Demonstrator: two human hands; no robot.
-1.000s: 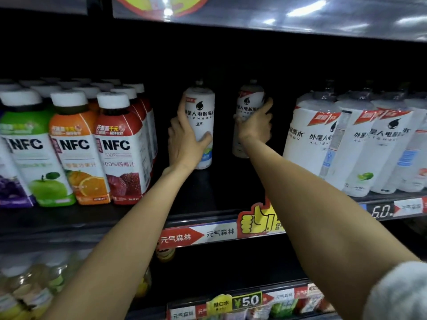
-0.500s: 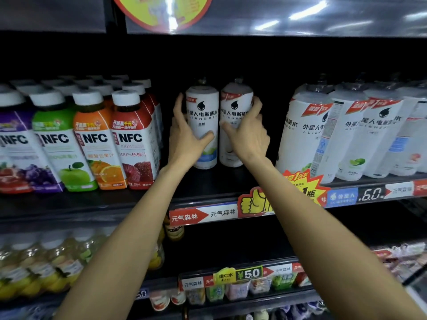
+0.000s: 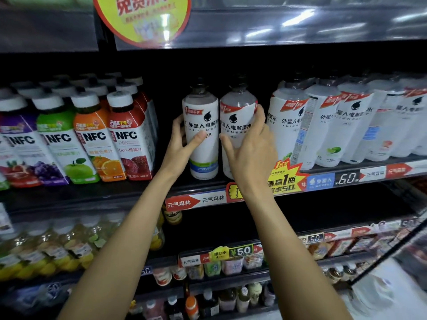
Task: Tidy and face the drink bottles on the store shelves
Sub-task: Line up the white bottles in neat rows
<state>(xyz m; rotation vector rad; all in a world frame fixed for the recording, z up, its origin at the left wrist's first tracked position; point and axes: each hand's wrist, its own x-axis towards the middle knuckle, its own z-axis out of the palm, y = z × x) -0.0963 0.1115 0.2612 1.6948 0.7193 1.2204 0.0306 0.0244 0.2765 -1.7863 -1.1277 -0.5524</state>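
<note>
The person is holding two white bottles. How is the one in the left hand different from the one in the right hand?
The white-labelled bottle with the blue-green band, gripped by the left hand, shows its label text almost squarely; the white-labelled bottle beside it, gripped by the right hand, has its text turned slightly leftward. The first bottle's bottom band is visible; the second's is hidden by the hand. Both stand upright, have dark caps and carry the same drop logo.

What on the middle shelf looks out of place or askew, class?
The big white bottles on the right lean left and some show their label backs, not their fronts. The two small white bottles the left hand and right hand hold stand upright. The juice cartons look neat.
</note>
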